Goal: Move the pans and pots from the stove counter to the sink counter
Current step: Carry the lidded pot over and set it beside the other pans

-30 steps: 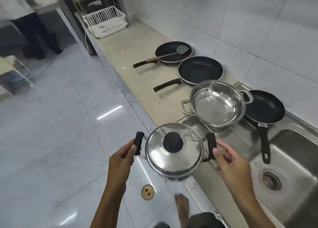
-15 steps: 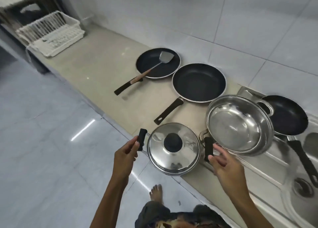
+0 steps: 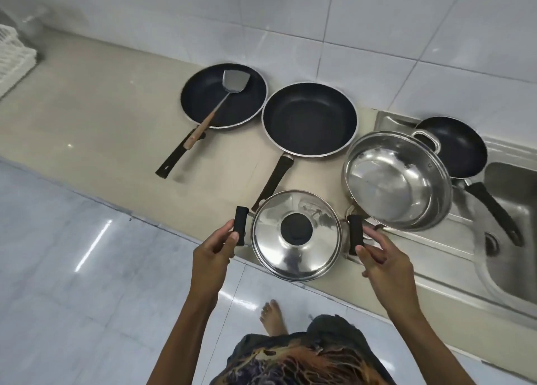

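Observation:
A steel lidded pot [image 3: 296, 235] with a black knob and two black side handles hangs over the front edge of the beige counter [image 3: 101, 129]. My left hand [image 3: 215, 249] grips its left handle and my right hand [image 3: 380, 258] holds its right handle. Just behind it to the right an open steel pan [image 3: 398, 181] rests partly on the sink's drainboard. Two black frying pans lie further back: the left pan [image 3: 223, 95] carries a metal spatula [image 3: 229, 87], the middle pan [image 3: 309, 118] is bare. A smaller black pan [image 3: 456, 146] sits beside the sink [image 3: 511, 198].
A white dish rack [image 3: 14, 56] stands at the far left of the counter. White tiled wall runs behind. Glossy tiled floor lies left and below, with my bare foot [image 3: 271, 316] close to the counter base.
The lidded pot, held in both hands, has moved from above the floor to over the counter's front edge, next to the open steel pan. The view has turned toward the counter.

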Available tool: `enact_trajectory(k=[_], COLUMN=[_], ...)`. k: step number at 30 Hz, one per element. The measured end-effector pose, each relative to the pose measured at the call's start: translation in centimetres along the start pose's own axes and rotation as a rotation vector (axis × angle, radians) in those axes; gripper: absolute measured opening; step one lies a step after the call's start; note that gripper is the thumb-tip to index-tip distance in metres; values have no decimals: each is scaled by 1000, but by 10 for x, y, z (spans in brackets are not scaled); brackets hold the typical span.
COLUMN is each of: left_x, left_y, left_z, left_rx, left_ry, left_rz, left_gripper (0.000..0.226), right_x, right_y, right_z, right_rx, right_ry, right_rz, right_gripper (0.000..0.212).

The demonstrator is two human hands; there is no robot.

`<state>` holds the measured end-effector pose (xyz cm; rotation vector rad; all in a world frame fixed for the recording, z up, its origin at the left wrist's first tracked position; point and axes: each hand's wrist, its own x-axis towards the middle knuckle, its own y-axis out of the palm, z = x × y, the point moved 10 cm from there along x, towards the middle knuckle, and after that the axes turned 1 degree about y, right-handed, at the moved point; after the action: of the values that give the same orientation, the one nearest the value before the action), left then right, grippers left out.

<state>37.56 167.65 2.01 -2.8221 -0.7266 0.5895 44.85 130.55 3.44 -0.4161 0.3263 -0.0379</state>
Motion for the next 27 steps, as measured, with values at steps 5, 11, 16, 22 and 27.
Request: enact_trajectory(k=[5, 11, 16, 22, 27], left_x=[14, 24, 22, 17, 13], left_y=[1, 3, 3, 5, 6], left_z=[-5, -8, -9, -10, -11], left_rx=[-19, 29, 50, 48, 31], left_ry=[9, 69, 93, 67, 51], left_rz=[13, 45, 21, 9, -38], left_gripper=[28, 35, 36, 36, 32], right_x=[3, 6, 7, 7, 8], right_y=[4, 7, 9, 9, 11], right_z=[1, 0, 1, 0, -1], right_rx=[-1, -36, -62, -78, -33], right_ry=[6, -2, -30, -51, -53], right_rz=[-41, -34, -44, -38, -31], right_gripper=[43, 43, 41, 39, 38])
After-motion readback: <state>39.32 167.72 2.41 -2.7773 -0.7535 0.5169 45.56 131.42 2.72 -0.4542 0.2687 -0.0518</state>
